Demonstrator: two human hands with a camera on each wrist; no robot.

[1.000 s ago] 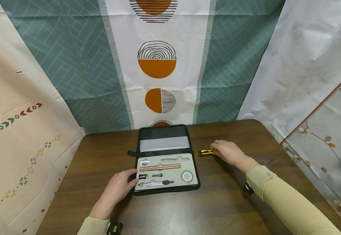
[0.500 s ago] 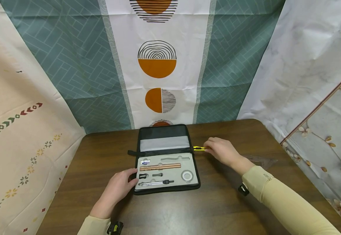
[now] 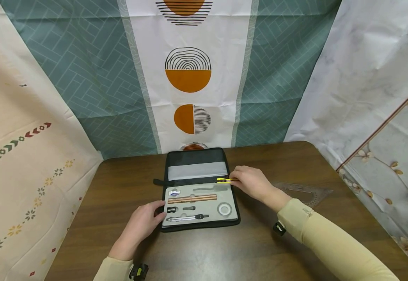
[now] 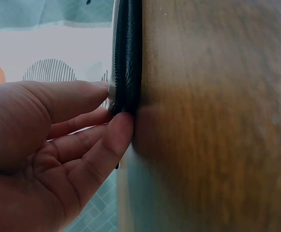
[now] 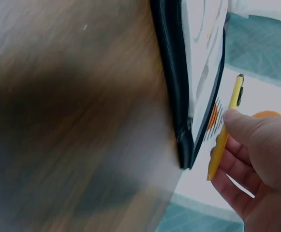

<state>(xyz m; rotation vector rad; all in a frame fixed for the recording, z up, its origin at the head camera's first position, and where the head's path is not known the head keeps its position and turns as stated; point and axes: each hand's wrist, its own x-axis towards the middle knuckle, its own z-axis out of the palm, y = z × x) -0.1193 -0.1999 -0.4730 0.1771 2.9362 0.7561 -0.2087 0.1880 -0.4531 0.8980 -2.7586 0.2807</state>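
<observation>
A black zip case [image 3: 195, 157] lies spread out on the table, its pale tray [image 3: 204, 212] facing up. Two pencils [image 3: 192, 199], a compass [image 3: 187, 217], a sharpener [image 3: 171, 210] and an eraser [image 3: 174, 193] sit in their slots. At the case's left edge, my left hand [image 3: 142, 224] holds on, thumb over the rim and fingers against the zipped side [image 4: 126, 53]. Between thumb and fingers my right hand [image 3: 251, 182] pinches a yellow utility knife [image 5: 224, 135]. The knife's tip reaches over the case's fold, just above a long recess [image 3: 209, 189] in the tray.
On the right of the table lies a clear set square [image 3: 318, 194], partly behind the right forearm. A white ring [image 3: 224, 209] and a small grey piece [image 3: 188, 208] are also in the tray. Patterned cloths [image 3: 119, 86] hang behind the table [image 3: 260, 249].
My right hand has moved left with the utility knife, from the table beside the case to above the tray's upper right. More of the set square shows. My left hand stays put.
</observation>
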